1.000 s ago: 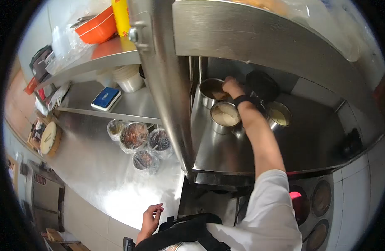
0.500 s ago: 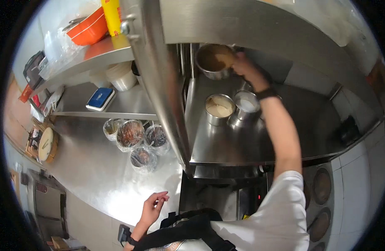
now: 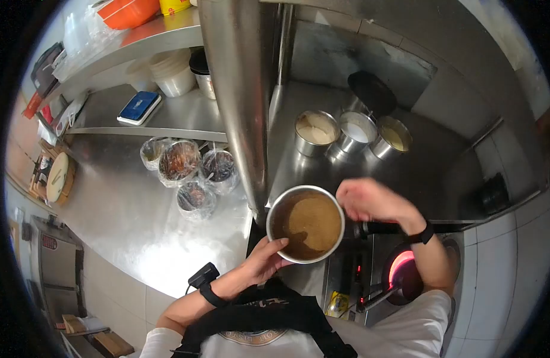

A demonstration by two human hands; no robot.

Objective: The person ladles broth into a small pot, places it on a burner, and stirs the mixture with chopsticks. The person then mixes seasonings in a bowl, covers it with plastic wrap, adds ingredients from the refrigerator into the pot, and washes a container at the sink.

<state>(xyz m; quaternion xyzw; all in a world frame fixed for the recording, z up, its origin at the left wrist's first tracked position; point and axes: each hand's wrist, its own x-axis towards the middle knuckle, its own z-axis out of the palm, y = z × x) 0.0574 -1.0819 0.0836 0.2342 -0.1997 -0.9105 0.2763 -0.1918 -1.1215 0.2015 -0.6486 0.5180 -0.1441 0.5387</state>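
Note:
A metal pot (image 3: 314, 224) with brown powder in it is held up near my chest. My left hand (image 3: 266, 259) grips its lower left rim, thumb over the edge. At the pot's right side is my right hand (image 3: 370, 200), fingers curled and blurred; whether it touches the rim is unclear. On the steel shelf behind stand three metal containers: one with cream-coloured contents (image 3: 316, 132), one with white contents (image 3: 357, 130) and one with yellowish contents (image 3: 394, 138).
A glowing red burner (image 3: 403, 268) lies below my right forearm. Plastic-wrapped containers (image 3: 179, 162) stand on the left counter (image 3: 108, 203). A steel post (image 3: 242, 101) rises between the counter and the right shelf. A blue-topped scale (image 3: 139, 107) sits on the left shelf.
The pot of brown powder has come from the back of the right shelf to my chest. My left hand has risen and taken hold of it. My right hand has come back with it.

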